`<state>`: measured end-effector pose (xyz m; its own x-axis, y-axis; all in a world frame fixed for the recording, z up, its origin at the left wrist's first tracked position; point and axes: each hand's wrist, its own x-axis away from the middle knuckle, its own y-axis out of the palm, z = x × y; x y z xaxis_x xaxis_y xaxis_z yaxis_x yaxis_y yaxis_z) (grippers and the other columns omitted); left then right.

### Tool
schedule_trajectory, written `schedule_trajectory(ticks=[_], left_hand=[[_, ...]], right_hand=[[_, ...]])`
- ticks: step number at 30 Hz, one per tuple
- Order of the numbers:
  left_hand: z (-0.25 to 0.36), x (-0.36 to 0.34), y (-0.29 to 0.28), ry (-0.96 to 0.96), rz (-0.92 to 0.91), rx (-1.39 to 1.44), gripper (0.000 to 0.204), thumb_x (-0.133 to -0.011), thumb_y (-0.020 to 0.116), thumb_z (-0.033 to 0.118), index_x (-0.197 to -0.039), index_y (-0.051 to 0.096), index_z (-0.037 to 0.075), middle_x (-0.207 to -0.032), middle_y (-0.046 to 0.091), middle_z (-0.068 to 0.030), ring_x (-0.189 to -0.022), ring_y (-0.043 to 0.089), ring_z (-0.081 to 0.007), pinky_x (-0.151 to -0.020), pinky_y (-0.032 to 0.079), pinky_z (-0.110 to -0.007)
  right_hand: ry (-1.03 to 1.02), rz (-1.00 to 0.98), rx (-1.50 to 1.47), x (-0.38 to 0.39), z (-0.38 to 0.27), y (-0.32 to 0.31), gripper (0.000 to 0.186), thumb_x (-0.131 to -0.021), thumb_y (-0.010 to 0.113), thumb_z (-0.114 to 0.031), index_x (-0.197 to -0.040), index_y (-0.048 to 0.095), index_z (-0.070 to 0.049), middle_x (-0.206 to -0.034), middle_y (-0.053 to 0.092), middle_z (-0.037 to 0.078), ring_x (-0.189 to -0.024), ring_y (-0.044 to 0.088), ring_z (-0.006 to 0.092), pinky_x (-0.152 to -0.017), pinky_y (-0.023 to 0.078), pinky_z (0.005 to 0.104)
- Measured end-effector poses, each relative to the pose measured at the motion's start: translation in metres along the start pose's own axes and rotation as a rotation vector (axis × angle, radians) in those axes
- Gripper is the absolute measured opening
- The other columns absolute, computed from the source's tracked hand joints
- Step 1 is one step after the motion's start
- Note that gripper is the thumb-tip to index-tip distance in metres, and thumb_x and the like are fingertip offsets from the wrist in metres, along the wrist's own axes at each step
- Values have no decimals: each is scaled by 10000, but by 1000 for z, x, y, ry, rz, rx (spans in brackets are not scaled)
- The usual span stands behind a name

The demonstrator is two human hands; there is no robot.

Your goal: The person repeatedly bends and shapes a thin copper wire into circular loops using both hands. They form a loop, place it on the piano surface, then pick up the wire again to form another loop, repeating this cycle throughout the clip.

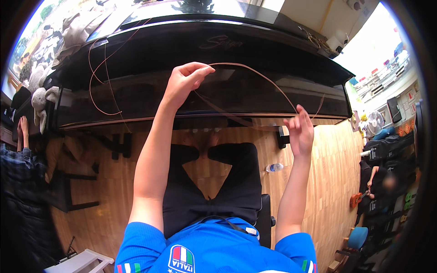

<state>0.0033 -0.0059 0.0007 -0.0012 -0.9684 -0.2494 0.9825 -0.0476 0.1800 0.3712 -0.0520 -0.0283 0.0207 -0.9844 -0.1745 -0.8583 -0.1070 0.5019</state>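
Note:
A thin copper-brown cord (255, 70) arches between my two hands, above a glossy black upright piano with its lid down. My left hand (182, 84) pinches one part of it between thumb and fingertips. At the other side of the arch, my right hand (300, 134) is closed on the cord with its fingertips, lower and nearer to me. Another thin cord (91, 93) lies in a loose loop over the left part of the piano (150, 50). Whether the two cords join, I cannot tell. Faint curved lines below the arch look like reflections.
A plastic bottle (274, 168) stands on the wooden floor beside my seat. Grey plush toys (41, 98) sit at the piano's left end. A person's hands (23, 127) show at far left. Another person at far right holds a small orange guitar (356, 200) near a blue stool (358, 237).

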Motion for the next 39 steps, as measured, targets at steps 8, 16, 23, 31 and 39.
schedule_trajectory(ticks=[8,16,23,31,39], left_hand=[[9,6,1,-53,-55,-27,209,-939,698,219,-986,756,24,-598,480,82,-509,354,-2,-462,229,-183],[7,6,3,32,-170,-72,187,-936,716,190,-1022,768,32,-685,634,20,-559,492,-17,-490,355,-185],[13,9,6,-10,-229,-144,194,-953,692,203,-1019,769,37,-663,668,-26,-477,475,-19,-443,342,-180],[9,8,5,-3,-129,-47,209,-964,687,213,-1070,747,43,-675,643,-8,-503,439,-7,-445,292,-183],[10,7,12,25,-13,-38,247,-985,659,222,-1119,717,23,-822,690,-29,-677,592,-56,-569,433,-192]], right_hand=[[337,-226,696,40,-28,-35,179,-961,645,-90,-1043,708,56,-736,679,56,-678,637,129,-787,557,302],[441,-354,1062,34,-60,-21,220,-911,706,-108,-1092,714,18,-946,749,97,-879,712,154,-853,546,298],[96,-183,938,31,-33,40,413,-891,751,-143,-1263,636,-5,-1198,689,126,-813,676,91,-725,524,229],[225,-412,576,-20,24,144,394,-967,676,-202,-1293,594,3,-931,696,90,-612,607,60,-496,467,195],[-140,-355,539,-86,62,139,237,-1003,636,-220,-1030,733,-6,-630,521,-64,-560,431,18,-498,340,215]])
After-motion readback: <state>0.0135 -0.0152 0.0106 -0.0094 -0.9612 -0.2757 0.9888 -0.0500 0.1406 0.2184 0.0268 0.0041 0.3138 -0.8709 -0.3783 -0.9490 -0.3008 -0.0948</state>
